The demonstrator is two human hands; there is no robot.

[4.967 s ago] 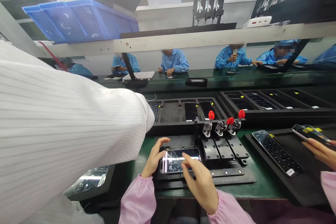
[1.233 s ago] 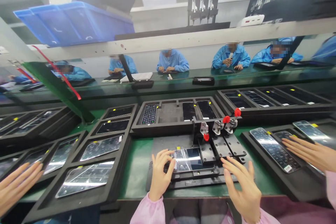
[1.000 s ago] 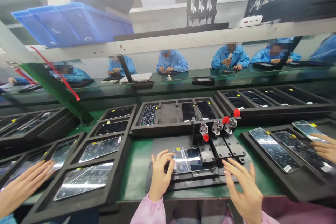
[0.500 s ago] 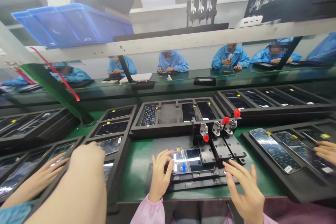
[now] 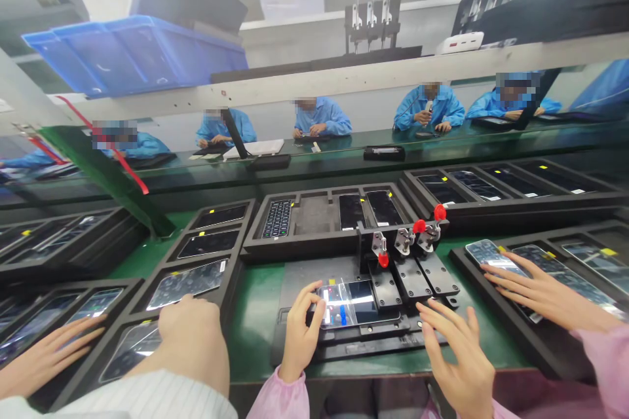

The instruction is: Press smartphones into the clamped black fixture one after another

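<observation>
A phone screen with clear film over its left part lies flat in a black fixture. My left hand is at its left end, with curved fingertips and thumb apart along that edge. My right hand has its fingers spread near the fixture's front right side and holds nothing. Three toggle clamps with red tips, among them the nearest clamp, stand at the back of the fixture. Black blocks sit below them, one over the screen's right end.
Phone screens with yellow tabs lie in black trays around the fixture. A co-worker's pink-sleeved hand is over the right tray. At left are another person's striped-sleeved arm and a further hand. A green post rises behind.
The co-worker's hand at right has moved left onto the nearest screen in the tray. The arm at left has shifted, uncovering screens there. My hands stay nearly still.
</observation>
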